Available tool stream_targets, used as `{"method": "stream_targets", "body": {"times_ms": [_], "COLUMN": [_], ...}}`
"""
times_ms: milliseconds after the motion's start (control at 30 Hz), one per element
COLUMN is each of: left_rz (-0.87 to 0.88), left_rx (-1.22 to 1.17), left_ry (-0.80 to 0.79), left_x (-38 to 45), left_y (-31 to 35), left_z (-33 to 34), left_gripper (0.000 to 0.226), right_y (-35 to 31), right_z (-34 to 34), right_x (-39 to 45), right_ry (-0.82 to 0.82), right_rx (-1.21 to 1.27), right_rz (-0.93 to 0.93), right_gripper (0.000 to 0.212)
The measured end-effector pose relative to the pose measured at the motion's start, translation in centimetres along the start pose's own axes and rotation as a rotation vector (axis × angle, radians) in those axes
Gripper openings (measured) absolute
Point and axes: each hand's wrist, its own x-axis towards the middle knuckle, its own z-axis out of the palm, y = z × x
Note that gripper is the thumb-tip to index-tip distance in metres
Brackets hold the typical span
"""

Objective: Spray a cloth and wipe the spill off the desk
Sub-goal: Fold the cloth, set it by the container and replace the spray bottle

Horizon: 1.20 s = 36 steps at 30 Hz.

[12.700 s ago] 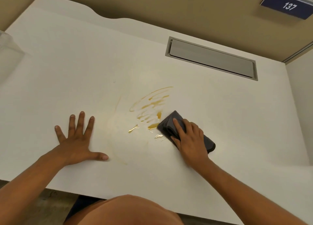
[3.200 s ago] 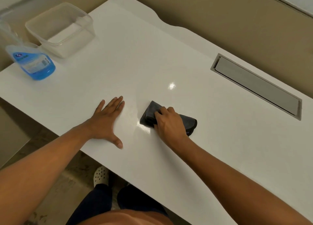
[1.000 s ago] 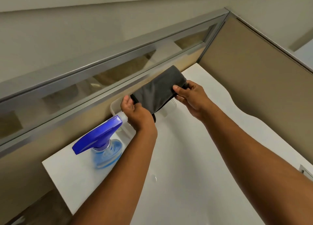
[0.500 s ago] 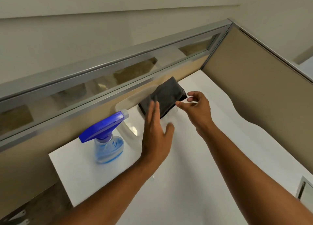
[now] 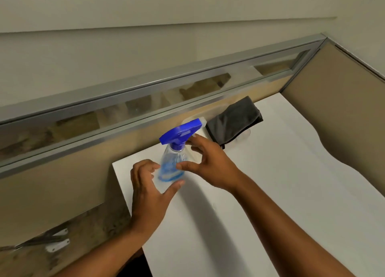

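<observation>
A clear spray bottle [image 5: 171, 166] with blue liquid and a blue trigger head stands near the left corner of the white desk [image 5: 270, 183]. My left hand [image 5: 149, 187] curls around its base from the left, fingers apart. My right hand [image 5: 208, 164] reaches in from the right, with the thumb at the bottle's body and the fingers spread near the neck. Neither hand has closed on the bottle. The folded dark grey cloth [image 5: 233, 120] lies draped over a clear plastic container [image 5: 244, 133] just behind the bottle. No spill shows on the desk in this view.
A tan cubicle partition with a metal-framed glass strip [image 5: 145, 93] runs right behind the bottle and container. Another tan panel [image 5: 337, 101] closes the desk's far side. The desk's left edge drops to the floor [image 5: 62, 231].
Both hands have let go of the cloth, which now rests on the container. They have moved down and left to either side of the spray bottle.
</observation>
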Motion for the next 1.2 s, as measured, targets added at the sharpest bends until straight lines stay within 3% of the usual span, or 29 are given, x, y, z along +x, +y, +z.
{"method": "stream_targets", "body": {"times_ms": [100, 233, 500, 633, 733, 900, 1200], "left_rz": [-0.074, -0.053, 0.351, 0.404, 0.356, 0.345, 0.271], "left_rx": [-0.101, -0.084, -0.118, -0.157, -0.175, -0.019, 0.040], "left_ry": [-0.122, -0.129, -0.158, -0.289, -0.352, -0.427, -0.495], "left_x": [1.6, 3.4, 8.8, 11.8, 13.7, 15.1, 14.1], "left_y": [0.1, 0.4, 6.3, 8.0, 7.4, 5.2, 1.8], "left_z": [-0.2, -0.7, 0.7, 4.2, 6.7, 8.6, 8.2], "left_gripper": [0.061, 0.054, 0.067, 0.085, 0.075, 0.071, 0.074], "right_y": [-0.6, -0.7, -3.7, -3.1, -1.5, 1.7, 3.2], "right_z": [1.1, 2.2, -2.5, -4.3, -4.4, -2.8, 1.1], "right_x": [0.4, 0.1, 0.1, 1.4, 2.7, 4.4, 4.3], "right_ry": [0.021, 0.174, 0.707, 0.863, 0.953, 0.990, 0.946], "right_rx": [0.094, 0.220, 0.260, 0.244, 0.214, 0.218, 0.330], "right_rz": [0.000, -0.005, -0.139, -0.073, -0.012, 0.106, 0.230], "right_gripper": [0.051, 0.041, 0.047, 0.046, 0.048, 0.053, 0.056]}}
